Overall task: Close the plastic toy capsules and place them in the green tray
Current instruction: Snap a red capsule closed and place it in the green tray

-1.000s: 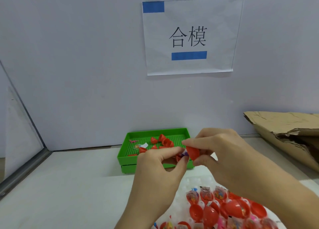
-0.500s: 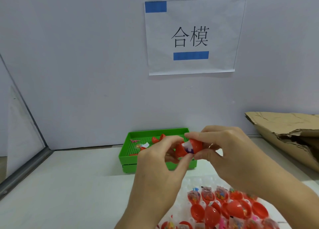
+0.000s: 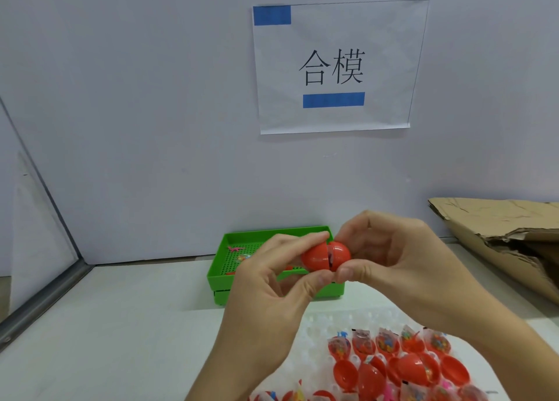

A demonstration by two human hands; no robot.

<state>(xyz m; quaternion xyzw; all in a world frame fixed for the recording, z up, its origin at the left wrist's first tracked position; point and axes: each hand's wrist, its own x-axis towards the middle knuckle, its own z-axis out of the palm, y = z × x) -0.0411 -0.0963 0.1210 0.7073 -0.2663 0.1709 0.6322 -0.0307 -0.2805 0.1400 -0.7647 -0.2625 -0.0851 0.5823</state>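
A red plastic capsule is held in the air in front of the green tray. Its two halves meet with a thin gap showing a toy inside. My left hand pinches the left half between thumb and fingers. My right hand pinches the right half the same way. The tray stands against the back wall, and my hands hide much of its floor. Small toy pieces lie in its left part.
A clear blister sheet at the front right holds several open red capsule halves and bagged toys. Torn cardboard lies at the right. A paper sign hangs on the wall. A metal-edged panel borders the left.
The two red halves have been brought together into a nearly shut capsule. Both hands rose a little and now cover more of the tray.
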